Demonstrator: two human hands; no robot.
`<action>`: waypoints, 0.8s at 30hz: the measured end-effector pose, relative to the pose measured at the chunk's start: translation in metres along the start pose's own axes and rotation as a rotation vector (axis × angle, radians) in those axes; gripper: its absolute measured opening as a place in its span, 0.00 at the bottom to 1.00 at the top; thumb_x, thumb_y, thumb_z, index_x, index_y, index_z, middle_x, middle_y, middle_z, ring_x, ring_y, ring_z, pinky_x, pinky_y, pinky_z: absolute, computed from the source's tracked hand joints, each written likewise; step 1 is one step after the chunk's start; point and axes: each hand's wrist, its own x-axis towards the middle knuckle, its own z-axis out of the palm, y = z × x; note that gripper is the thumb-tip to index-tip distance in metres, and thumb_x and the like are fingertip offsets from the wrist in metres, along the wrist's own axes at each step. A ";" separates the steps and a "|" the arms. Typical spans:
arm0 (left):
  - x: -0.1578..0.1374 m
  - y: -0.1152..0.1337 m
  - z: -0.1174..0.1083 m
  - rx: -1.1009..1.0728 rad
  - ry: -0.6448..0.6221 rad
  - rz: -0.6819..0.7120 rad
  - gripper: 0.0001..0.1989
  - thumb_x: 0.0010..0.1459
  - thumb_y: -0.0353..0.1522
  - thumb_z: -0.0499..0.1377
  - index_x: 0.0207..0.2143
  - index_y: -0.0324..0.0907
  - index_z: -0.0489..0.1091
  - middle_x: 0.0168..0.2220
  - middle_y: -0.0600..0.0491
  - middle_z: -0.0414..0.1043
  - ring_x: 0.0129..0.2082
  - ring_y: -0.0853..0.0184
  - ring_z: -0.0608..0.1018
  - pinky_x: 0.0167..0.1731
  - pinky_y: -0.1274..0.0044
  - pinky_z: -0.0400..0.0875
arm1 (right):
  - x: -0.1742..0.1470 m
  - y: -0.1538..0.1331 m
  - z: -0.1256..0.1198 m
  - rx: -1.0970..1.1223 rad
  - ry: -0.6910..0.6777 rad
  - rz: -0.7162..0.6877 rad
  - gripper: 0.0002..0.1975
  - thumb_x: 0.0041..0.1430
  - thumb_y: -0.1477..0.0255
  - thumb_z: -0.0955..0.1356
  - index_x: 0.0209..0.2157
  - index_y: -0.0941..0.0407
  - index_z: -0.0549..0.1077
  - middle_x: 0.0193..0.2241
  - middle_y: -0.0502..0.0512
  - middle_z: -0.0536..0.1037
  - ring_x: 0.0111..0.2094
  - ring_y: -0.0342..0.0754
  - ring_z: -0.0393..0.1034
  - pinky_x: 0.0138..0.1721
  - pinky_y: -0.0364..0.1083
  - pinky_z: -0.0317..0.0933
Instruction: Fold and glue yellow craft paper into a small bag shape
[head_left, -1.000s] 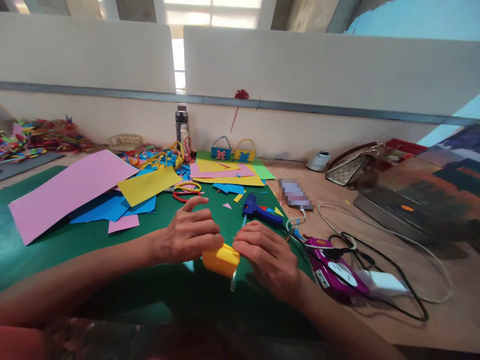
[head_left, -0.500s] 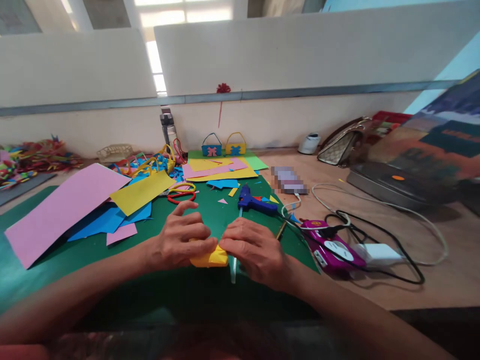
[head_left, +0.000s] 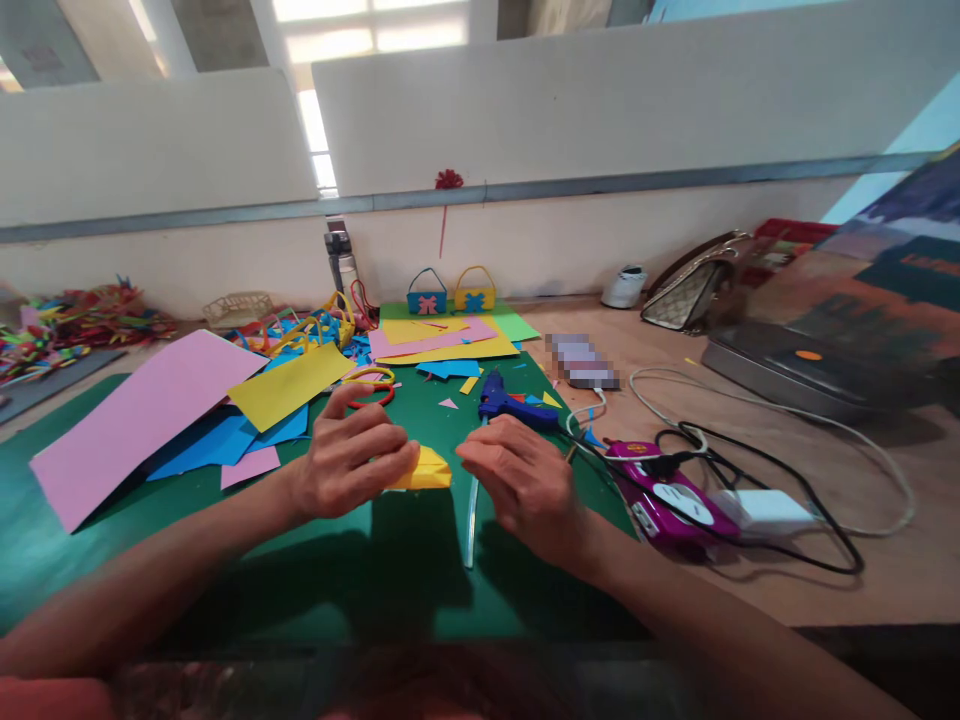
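My left hand (head_left: 360,455) pinches a small folded yellow craft foam piece (head_left: 431,470), raised over the green mat (head_left: 315,590); the fingers cover its left part. To the right, with a slim gap from the foam, is my right hand (head_left: 525,475). Its thumb and fingertips are pressed together, and anything between them is too small to make out. A blue glue gun (head_left: 510,405) lies just beyond the right hand, its clear glue stick (head_left: 471,525) pointing toward me. Red-and-yellow scissors (head_left: 381,388) rest behind the left hand, partly hidden.
Pink (head_left: 150,420) and yellow sheets (head_left: 292,385) lie at left over blue ones. Two tiny handbags, blue (head_left: 427,302) and yellow (head_left: 480,299), stand at the back. On the right are a purple power strip (head_left: 667,500), looping cables, a white adapter (head_left: 765,510) and a blurred phone (head_left: 581,360).
My right hand has come off the yellow foam piece and moved slightly right and up. My left hand has lifted the piece a little and still holds it.
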 end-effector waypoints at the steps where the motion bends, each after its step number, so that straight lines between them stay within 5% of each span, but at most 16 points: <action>1: -0.001 -0.001 0.001 0.010 -0.004 0.005 0.06 0.59 0.27 0.50 0.32 0.41 0.66 0.22 0.56 0.73 0.23 0.72 0.71 0.43 0.69 0.62 | 0.000 0.000 0.000 -0.009 0.009 0.025 0.07 0.56 0.81 0.64 0.36 0.58 0.70 0.29 0.56 0.75 0.33 0.45 0.68 0.34 0.47 0.65; 5: -0.004 -0.001 0.012 -0.106 0.020 -0.168 0.09 0.56 0.25 0.50 0.30 0.40 0.69 0.23 0.52 0.73 0.23 0.69 0.72 0.33 0.73 0.65 | 0.001 0.001 -0.001 0.030 0.040 0.128 0.06 0.57 0.79 0.65 0.36 0.57 0.70 0.30 0.54 0.75 0.33 0.45 0.70 0.35 0.45 0.66; 7: -0.003 0.001 0.017 -0.271 -0.017 -0.488 0.10 0.55 0.25 0.50 0.28 0.40 0.71 0.23 0.52 0.74 0.24 0.69 0.74 0.28 0.77 0.66 | 0.000 0.002 -0.001 0.037 0.056 0.178 0.05 0.57 0.78 0.65 0.36 0.56 0.70 0.30 0.53 0.76 0.33 0.44 0.71 0.35 0.44 0.66; 11: -0.001 0.006 0.026 -0.805 -0.289 -1.332 0.09 0.53 0.32 0.54 0.29 0.38 0.72 0.27 0.52 0.76 0.26 0.68 0.76 0.23 0.81 0.67 | 0.001 0.005 -0.001 0.010 0.067 0.265 0.05 0.58 0.77 0.65 0.35 0.55 0.70 0.30 0.52 0.76 0.33 0.44 0.72 0.34 0.43 0.66; 13: -0.004 0.008 0.033 -0.921 -0.333 -1.583 0.09 0.52 0.35 0.56 0.29 0.37 0.71 0.25 0.52 0.75 0.24 0.67 0.77 0.21 0.81 0.67 | 0.002 0.005 -0.002 -0.007 0.063 0.253 0.05 0.57 0.77 0.65 0.35 0.54 0.70 0.30 0.51 0.76 0.33 0.44 0.72 0.36 0.44 0.66; 19: -0.020 0.007 0.048 -0.845 -0.300 -1.779 0.11 0.49 0.25 0.54 0.38 0.34 0.66 0.19 0.56 0.69 0.19 0.70 0.74 0.16 0.84 0.63 | 0.001 -0.014 -0.006 -0.053 -0.051 -0.045 0.08 0.57 0.77 0.64 0.39 0.54 0.68 0.32 0.52 0.78 0.38 0.48 0.72 0.52 0.55 0.55; 24: -0.025 0.010 0.038 -0.767 -0.359 -1.759 0.23 0.47 0.20 0.50 0.48 0.30 0.61 0.17 0.60 0.64 0.15 0.73 0.69 0.13 0.85 0.58 | -0.008 -0.031 0.011 -0.150 -0.258 -0.220 0.09 0.58 0.70 0.65 0.41 0.57 0.69 0.38 0.54 0.79 0.46 0.52 0.69 0.60 0.58 0.36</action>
